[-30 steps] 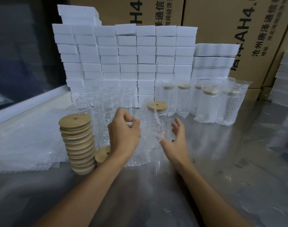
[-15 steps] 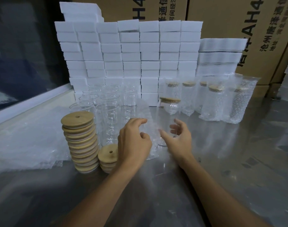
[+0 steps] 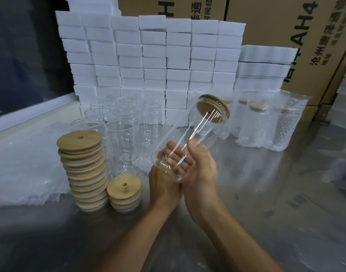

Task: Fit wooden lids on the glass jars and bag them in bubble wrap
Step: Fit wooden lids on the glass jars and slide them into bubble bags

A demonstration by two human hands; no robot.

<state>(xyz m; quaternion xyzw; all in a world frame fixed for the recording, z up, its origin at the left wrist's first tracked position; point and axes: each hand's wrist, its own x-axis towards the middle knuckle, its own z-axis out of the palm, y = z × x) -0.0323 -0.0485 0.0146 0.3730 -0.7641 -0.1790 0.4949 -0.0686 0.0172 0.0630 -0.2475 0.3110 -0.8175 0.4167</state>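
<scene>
Both hands wrap the lidded jar (image 3: pixel 189 138) base: left hand (image 3: pixel 164 183) cupped under, right hand (image 3: pixel 199 171) curled over, jar tilted in the air above the table (image 3: pixel 266 222) middle. Lid's (image 3: pixel 214 110) on; bagging step. Next: needs a bubble bag, none in hand.

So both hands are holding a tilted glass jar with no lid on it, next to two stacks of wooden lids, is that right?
Not quite: the jar already has a wooden lid fitted on its far end, as the head view shows. The rest holds: the left hand and right hand hold it tilted, next to two lid stacks.
</scene>
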